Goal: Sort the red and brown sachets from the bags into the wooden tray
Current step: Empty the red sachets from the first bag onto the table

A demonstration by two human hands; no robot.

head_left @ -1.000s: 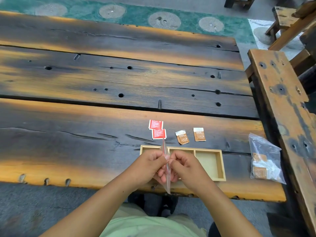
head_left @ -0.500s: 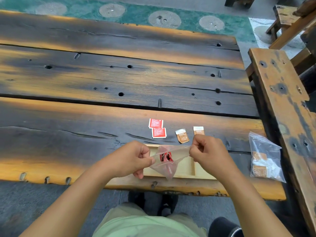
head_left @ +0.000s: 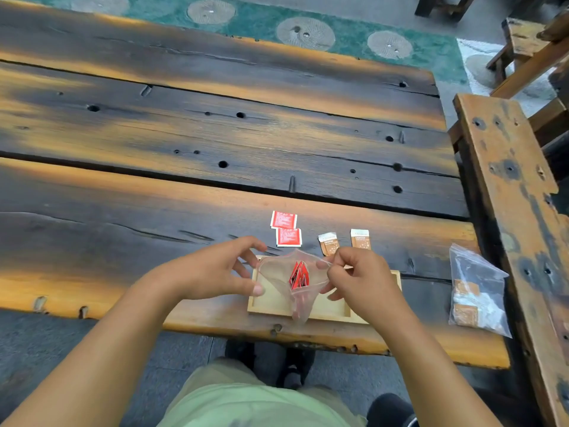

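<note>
Both hands, left hand (head_left: 215,269) and right hand (head_left: 360,278), pinch the mouth of the clear bag (head_left: 292,278) apart over the wooden tray (head_left: 271,303). Red sachets (head_left: 298,274) sit inside it; next, reach in. The brown-sachet bag (head_left: 475,291) lies at 3 o'clock on the surface (head_left: 154,211).

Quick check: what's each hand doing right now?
Left hand: pinching the left edge of the clear bag of red sachets.
Right hand: pinching the bag's right edge, pulling it open over the tray.
</note>
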